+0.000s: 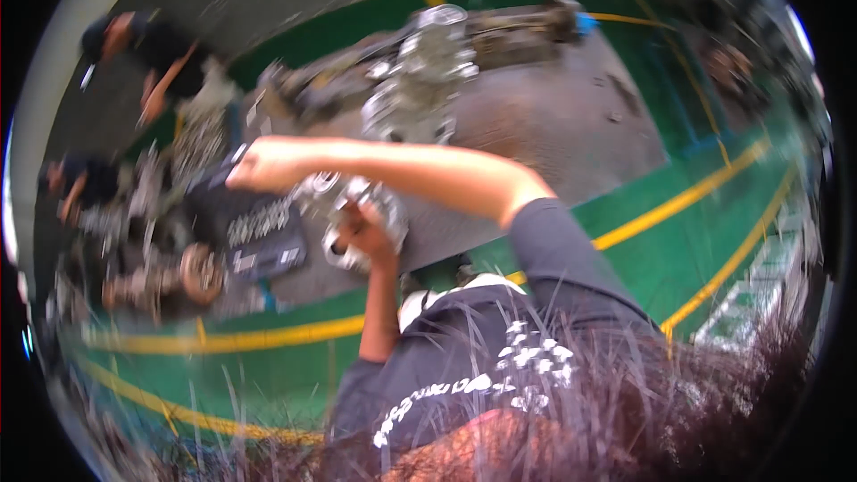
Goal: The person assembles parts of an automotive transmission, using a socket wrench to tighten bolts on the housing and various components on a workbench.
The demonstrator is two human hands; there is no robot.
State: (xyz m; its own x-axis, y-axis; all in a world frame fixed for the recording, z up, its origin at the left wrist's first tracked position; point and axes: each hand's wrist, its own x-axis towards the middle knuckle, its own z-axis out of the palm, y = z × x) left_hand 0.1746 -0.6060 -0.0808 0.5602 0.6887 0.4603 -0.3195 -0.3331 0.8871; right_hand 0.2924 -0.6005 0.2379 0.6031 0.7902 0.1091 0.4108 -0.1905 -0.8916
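My right arm reaches across to the left. At its end my right hand (259, 166) is closed like a fist above the black tool case (275, 257). A small dark and silvery thing shows by its fingers, too blurred to name. Rows of metal sockets (259, 224) lie in the case. Just right of the case is a silvery cast metal housing (391, 212) with round openings. My left hand (368, 230) is at the housing and seems to touch it; motion smears its fingers.
A taller silvery metal casting (420, 76) stands farther back on the grey worktable (580, 98). Behind it lies a long axle-like part (509, 31). Rusty hub-like parts (201, 273) sit at the left. Two people (170, 58) work at the far left. Yellow lines (678, 201) cross the green floor.
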